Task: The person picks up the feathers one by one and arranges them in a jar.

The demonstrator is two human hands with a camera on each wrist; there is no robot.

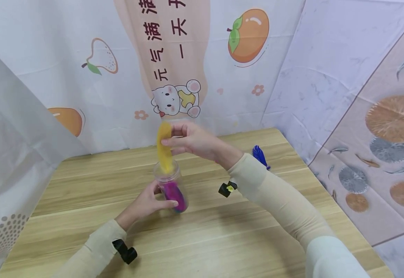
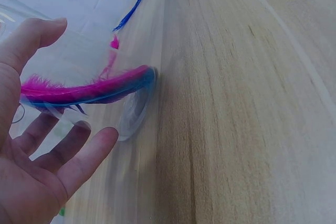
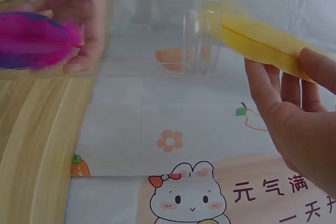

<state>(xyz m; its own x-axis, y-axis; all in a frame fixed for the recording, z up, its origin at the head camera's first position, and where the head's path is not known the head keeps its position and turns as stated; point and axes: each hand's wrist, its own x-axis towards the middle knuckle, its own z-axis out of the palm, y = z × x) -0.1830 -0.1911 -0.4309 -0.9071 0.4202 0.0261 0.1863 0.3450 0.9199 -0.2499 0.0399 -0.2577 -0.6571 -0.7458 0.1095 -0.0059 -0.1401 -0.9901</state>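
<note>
My left hand (image 1: 148,204) holds a clear plastic jar (image 1: 182,184), which stands slightly tilted in the head view, its base against the table. Inside lies a magenta feather (image 2: 89,91) with a blue tip. Above the mouth, my right hand (image 1: 196,143) pinches a yellow feather (image 1: 164,143) between thumb and fingers. Its lower end dips into the jar's opening, as the right wrist view also shows with the feather (image 3: 268,43) blurred at the rim. In the left wrist view, my thumb and fingers (image 2: 86,158) lie on either side of the jar.
A blue feather (image 1: 259,155) lies on the wooden table (image 1: 223,239) toward the back right. Beyond the jar, a pink feather (image 2: 111,56) shows in the left wrist view. Printed cloths (image 1: 118,88) hang behind and beside the table.
</note>
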